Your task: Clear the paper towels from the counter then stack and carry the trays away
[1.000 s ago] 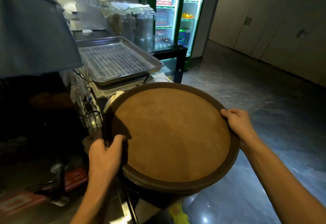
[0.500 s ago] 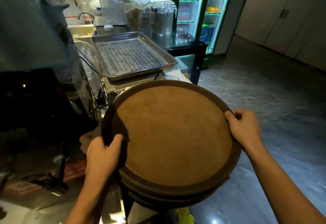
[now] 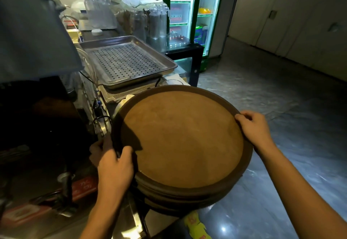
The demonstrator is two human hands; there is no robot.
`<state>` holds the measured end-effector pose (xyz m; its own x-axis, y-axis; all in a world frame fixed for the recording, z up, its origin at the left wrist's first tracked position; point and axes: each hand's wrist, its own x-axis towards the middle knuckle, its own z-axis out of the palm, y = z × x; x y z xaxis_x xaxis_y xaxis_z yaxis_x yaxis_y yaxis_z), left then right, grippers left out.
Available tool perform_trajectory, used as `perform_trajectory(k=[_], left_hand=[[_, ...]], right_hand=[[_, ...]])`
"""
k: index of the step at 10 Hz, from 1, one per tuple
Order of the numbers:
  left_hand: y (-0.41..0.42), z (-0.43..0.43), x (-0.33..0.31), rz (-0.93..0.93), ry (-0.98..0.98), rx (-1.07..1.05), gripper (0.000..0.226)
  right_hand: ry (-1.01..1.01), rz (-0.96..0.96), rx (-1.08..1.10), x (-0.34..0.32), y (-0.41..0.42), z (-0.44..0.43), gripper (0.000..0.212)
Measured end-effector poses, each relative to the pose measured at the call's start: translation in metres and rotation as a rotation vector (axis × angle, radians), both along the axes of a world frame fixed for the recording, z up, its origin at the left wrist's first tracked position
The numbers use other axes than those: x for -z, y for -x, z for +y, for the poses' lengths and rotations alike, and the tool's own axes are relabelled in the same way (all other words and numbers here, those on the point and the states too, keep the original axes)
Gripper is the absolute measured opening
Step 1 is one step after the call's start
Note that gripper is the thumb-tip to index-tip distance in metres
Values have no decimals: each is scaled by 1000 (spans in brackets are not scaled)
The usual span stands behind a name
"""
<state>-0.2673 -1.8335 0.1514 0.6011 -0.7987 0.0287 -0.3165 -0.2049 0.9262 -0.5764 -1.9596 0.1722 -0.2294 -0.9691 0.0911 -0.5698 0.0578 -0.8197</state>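
Observation:
A stack of round brown trays (image 3: 180, 137) with dark rims fills the middle of the head view, held level in front of me. My left hand (image 3: 112, 161) grips the stack's left rim, thumb on top and fingers underneath. My right hand (image 3: 253, 127) grips the right rim the same way. The top tray is bare. No paper towels show on it.
A perforated steel tray (image 3: 124, 62) rests on a counter just beyond the stack. Clear jars (image 3: 150, 22) stand behind it, and a lit drinks fridge (image 3: 189, 13) further back. A dark machine (image 3: 37, 122) is at my left. Grey tiled floor (image 3: 281, 107) spreads to the right.
The view has shifted so the counter and fridge sit further right and closer. Both hands keep their grip on the tray stack, whose lower trays now show more.

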Motion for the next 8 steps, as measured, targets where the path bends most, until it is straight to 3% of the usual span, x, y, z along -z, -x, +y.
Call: perform_trajectory(k=[2, 3, 5, 6, 7, 8], left_hand=[[-12, 8, 5, -63, 36, 127, 24], [-18, 10, 6, -89, 89, 180, 39], [-24, 26, 0, -161, 134, 336, 31], [-29, 41, 0, -302, 92, 467, 60], [-32, 58, -6, -351, 51, 567, 73], [-30, 90, -24, -329, 227, 721, 66]], right_hand=[[11, -131, 97, 1, -12, 47, 20], [57, -140, 138, 2, -23, 74, 22], [62, -12, 126, -1, -49, 141, 29], [5, 25, 83, -7, -59, 187, 35], [-6, 99, 81, -10, -65, 220, 42], [91, 198, 125, -19, -76, 268, 47]])
